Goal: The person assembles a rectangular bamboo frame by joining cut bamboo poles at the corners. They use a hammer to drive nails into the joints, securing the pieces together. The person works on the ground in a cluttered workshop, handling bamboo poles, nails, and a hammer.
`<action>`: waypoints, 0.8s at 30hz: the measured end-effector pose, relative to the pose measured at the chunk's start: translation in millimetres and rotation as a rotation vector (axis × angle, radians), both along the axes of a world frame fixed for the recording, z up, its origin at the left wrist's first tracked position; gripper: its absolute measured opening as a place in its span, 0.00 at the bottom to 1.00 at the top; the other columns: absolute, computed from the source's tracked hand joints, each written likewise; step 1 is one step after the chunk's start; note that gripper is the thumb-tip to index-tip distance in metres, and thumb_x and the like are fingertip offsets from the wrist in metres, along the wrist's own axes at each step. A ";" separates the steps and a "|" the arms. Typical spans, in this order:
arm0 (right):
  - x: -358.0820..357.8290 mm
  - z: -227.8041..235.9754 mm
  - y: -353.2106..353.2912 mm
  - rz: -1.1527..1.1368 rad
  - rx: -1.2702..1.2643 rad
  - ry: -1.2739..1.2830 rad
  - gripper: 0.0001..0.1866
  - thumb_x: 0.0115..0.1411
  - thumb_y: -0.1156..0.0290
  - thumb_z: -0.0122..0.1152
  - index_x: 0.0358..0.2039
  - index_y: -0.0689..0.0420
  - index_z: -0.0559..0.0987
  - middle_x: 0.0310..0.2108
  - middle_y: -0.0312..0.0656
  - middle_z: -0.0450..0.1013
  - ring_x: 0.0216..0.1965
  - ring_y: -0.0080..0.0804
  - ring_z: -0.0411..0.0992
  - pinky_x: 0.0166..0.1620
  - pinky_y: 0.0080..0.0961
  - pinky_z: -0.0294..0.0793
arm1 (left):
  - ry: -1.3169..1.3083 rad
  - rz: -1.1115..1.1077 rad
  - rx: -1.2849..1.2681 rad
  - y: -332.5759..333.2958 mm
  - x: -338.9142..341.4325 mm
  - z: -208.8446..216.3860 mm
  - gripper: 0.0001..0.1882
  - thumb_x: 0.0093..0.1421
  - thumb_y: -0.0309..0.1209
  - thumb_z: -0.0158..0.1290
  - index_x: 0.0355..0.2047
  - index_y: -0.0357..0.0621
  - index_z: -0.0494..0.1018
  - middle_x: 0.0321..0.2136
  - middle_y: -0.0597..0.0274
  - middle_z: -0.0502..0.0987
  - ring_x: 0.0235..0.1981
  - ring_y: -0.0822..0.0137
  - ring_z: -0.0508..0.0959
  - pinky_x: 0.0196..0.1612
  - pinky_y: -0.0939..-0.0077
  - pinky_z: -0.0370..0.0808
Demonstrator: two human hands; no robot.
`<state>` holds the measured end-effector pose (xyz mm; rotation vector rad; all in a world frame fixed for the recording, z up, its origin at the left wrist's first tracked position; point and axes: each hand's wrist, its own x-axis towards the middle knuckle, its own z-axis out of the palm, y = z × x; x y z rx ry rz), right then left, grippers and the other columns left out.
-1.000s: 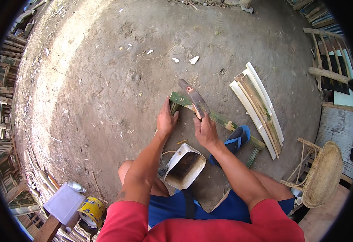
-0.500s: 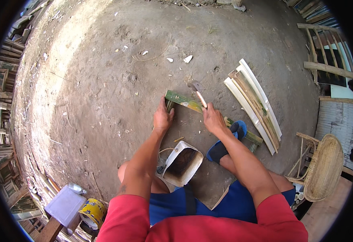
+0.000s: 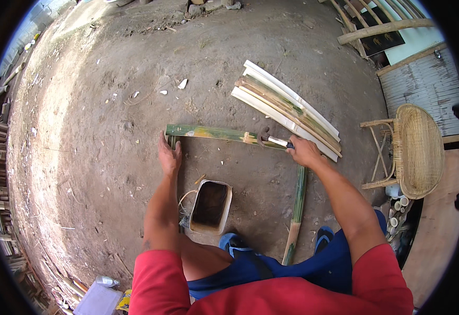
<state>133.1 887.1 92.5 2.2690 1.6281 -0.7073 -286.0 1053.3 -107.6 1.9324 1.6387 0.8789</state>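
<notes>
A flat green bamboo slat (image 3: 208, 131) lies crosswise in front of me over the ends of two bamboo poles. My left hand (image 3: 170, 156) is at its left end, fingers and thumb on either side of the left bamboo pole (image 3: 172, 140), most of which my forearm hides. In my right hand (image 3: 305, 152) is a hammer (image 3: 278, 141), held by the dark end of its pale handle. The hammer's head is over the slat's right part. From there the right bamboo pole (image 3: 299, 202) runs back toward my feet.
Split bamboo strips (image 3: 292, 113) lie on the dirt ground beyond the slat. A white square container (image 3: 228, 202), dark inside, stands between the poles. At right is a woven chair (image 3: 421, 149); a pale plastic box (image 3: 97, 300) is at lower left.
The view has shifted, and the whole frame of slat and poles now shows. My right hand has carried the hammer toward the slat's right end. My left hand stays at the left corner.
</notes>
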 end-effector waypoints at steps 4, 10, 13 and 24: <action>36.1 -28.1 -78.2 -0.049 0.103 0.162 0.20 0.61 0.54 0.67 0.45 0.54 0.75 0.42 0.52 0.78 0.48 0.57 0.76 0.50 0.50 0.74 | 0.133 -0.185 0.162 -14.1 34.3 32.0 0.30 0.60 0.28 0.59 0.63 0.40 0.68 0.63 0.46 0.71 0.62 0.45 0.72 0.64 0.56 0.70; 113.0 -57.6 -172.3 0.112 0.114 0.191 0.23 0.56 0.49 0.72 0.39 0.55 0.78 0.42 0.46 0.77 0.46 0.53 0.76 0.48 0.49 0.74 | 0.134 -0.552 -0.012 -72.1 136.7 93.2 0.14 0.63 0.29 0.57 0.49 0.45 0.79 0.54 0.58 0.79 0.54 0.50 0.78 0.57 0.59 0.76; 145.6 -70.3 -184.5 0.013 0.057 0.282 0.21 0.59 0.48 0.70 0.38 0.55 0.80 0.41 0.49 0.76 0.47 0.54 0.75 0.49 0.49 0.74 | 0.049 -0.567 -0.012 -128.3 184.7 104.6 0.10 0.64 0.29 0.57 0.45 0.46 0.81 0.49 0.58 0.82 0.48 0.49 0.82 0.51 0.60 0.80; 248.3 -120.4 -145.8 -0.190 0.283 -0.137 0.26 0.60 0.61 0.71 0.56 0.51 0.72 0.58 0.44 0.67 0.64 0.45 0.64 0.62 0.47 0.66 | -0.024 -0.506 -0.530 -365.8 299.1 87.8 0.11 0.65 0.31 0.55 0.44 0.42 0.82 0.41 0.48 0.83 0.42 0.47 0.84 0.46 0.57 0.80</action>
